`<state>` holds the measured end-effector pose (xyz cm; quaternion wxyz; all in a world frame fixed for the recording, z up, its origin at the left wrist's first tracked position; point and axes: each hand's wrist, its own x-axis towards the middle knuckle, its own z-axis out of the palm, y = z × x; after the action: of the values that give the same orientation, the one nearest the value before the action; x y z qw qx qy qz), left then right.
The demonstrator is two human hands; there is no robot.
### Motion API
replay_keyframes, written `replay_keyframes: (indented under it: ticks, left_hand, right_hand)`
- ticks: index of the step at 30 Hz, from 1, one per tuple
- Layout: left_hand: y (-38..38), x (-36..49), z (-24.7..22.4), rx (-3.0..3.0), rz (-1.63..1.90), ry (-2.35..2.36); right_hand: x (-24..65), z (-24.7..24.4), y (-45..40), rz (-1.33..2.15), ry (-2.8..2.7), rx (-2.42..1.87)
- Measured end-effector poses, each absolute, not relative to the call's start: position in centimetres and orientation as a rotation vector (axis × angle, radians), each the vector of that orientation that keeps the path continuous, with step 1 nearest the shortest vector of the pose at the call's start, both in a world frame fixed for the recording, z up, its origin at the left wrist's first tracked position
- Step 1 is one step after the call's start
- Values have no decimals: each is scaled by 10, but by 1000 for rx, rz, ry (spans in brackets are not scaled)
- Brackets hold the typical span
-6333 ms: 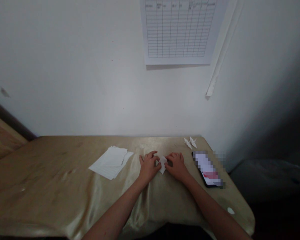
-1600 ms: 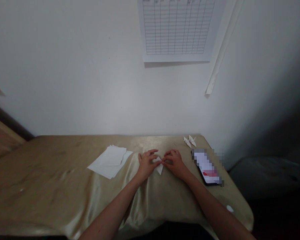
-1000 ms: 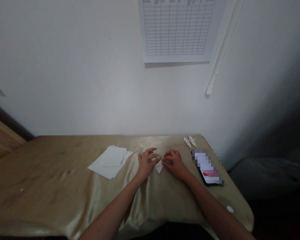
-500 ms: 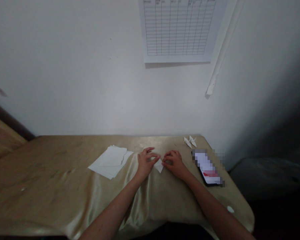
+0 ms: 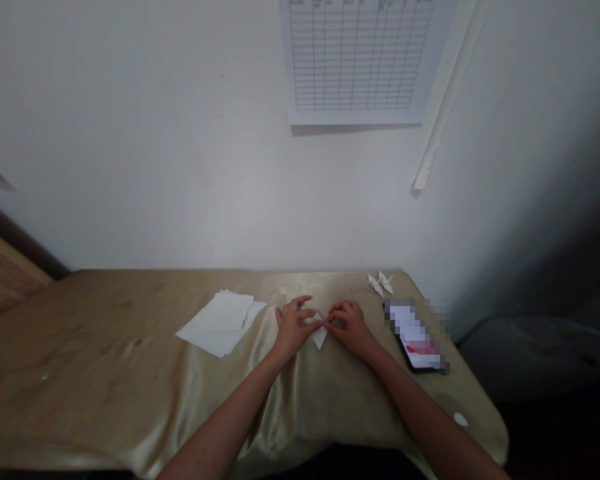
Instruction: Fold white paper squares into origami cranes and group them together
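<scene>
**Satiny cloth-covered table (image 5: 105, 380) holding several things**

Remotely, I am seeing white sheets (image 5: 217, 323) overlapping, a folded paper (image 5: 319, 339) resting to their right, two paper birds (image 5: 386, 283) sitting far right, a phone (image 5: 417, 340) lying nearer, a white piece (image 5: 461, 419) resting nearest.

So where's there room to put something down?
The big bare patch of cloth is left of the papers. A small one lies between the folded paper and the near edge. It's crowded where the left hand and right hand meet, and by the phone and birds.
</scene>
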<state>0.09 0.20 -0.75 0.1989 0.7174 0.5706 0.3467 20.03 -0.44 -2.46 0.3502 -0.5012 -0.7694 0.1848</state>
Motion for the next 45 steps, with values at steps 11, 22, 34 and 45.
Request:
replay_keyframes:
  ticks: [11, 22, 34, 45]
  left_hand:
    - [0, 4, -2, 1961, 1036, 1596]
    - [5, 0, -6, 1902, 1154, 1577]
    - [16, -13, -8, 1990, 1067, 1536]
    - [7, -11, -4, 2123, 739, 1627]
  right_hand:
    - [199, -23, -6, 431, -2049, -1306]
    - [199, -21, -8, 439, -2051, -1304]
    - [204, -29, 0, 440, -1986, -1332]
    - [208, -26, 1, 413, -1973, -1396]
